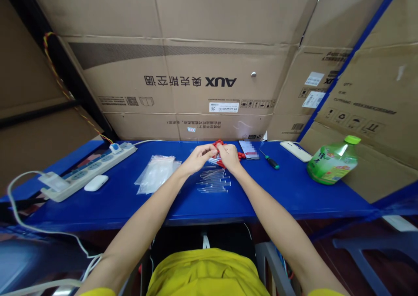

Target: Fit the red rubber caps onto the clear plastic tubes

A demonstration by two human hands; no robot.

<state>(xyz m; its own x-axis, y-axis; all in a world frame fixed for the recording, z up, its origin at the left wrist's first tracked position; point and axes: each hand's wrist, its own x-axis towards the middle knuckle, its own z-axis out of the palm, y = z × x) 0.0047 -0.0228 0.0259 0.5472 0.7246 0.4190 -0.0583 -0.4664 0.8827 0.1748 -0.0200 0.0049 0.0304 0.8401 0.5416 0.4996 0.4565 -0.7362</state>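
Red pieces (pixel 242 155) lie bunched at the back of the blue table (pixel 277 196), around and under the two hands, which partly hide them. A bit of red shows between the fingertips. Just in front, slender clear rods (pixel 214 183) lie spread crosswise in a loose column. Clear plastic bags (pixel 156 174) are piled to the left, partly behind the left forearm. Right of the hands are a phone (pixel 248 150), a screwdriver (pixel 272 162) with a green and black handle, and a flat white device (pixel 295 151); a green-capped bottle (pixel 332 161) stands near the right edge. Far left, a white case (pixel 96 183) sits beside a power strip (pixel 94 169) with plugs in it.

Cardboard (pixel 196 17) walls the back, printed upside down with "AUX" and "奥克斯空调"; a white label (pixel 224 107) there shows "25". "QTY" can be read on the side cardboard (pixel 375 95).

Both bare forearms reach forward and converge, hands nearly meeting. The left hand (pixel 199 156) has its thumb and forefinger drawn toward each other, the other fingers loosely bent; the right hand (pixel 229 154) is curled inward, back up. What each one pinches is too small to tell.
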